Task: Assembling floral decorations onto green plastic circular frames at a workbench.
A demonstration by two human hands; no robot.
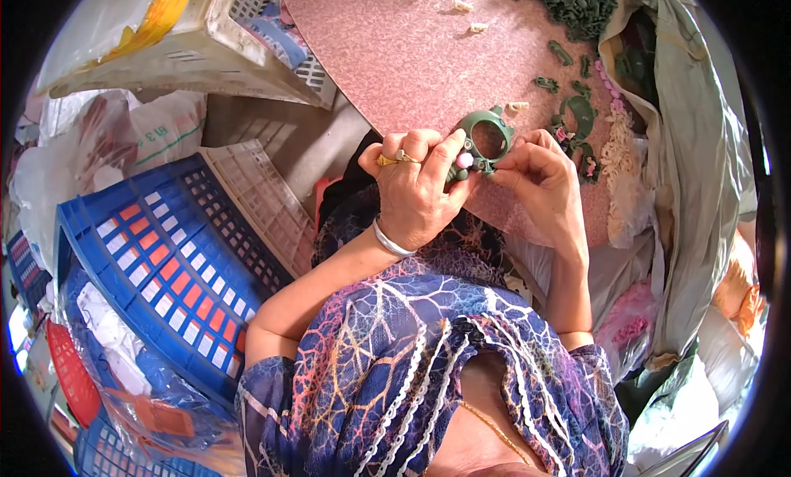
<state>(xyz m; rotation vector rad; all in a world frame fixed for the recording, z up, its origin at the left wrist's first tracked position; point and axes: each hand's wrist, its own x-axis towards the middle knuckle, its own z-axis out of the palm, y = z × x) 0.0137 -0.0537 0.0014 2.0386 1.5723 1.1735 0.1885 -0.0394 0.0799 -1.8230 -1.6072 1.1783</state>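
Note:
Above the near edge of the pink table, my left hand [416, 184] is closed on a green plastic ring-shaped part [470, 124], pinching its lower left side. A small pale pink ball [465, 160] and other round green bits show by those fingertips. My right hand [544, 184] is closed too, its thumb and fingers pinched together at the ring's lower right edge. Whether a small separate piece is between them, I cannot make out. Beyond my right hand lies a similar green ring part [582, 113] on the table.
Small cream pieces [517, 106] and loose green parts [560, 53] lie on the pink table [395, 57]. A heap of green parts [577, 7] is at the far right, beside a grey cloth sack [692, 164]. Left stand a blue basket [177, 222] and a white crate [222, 57].

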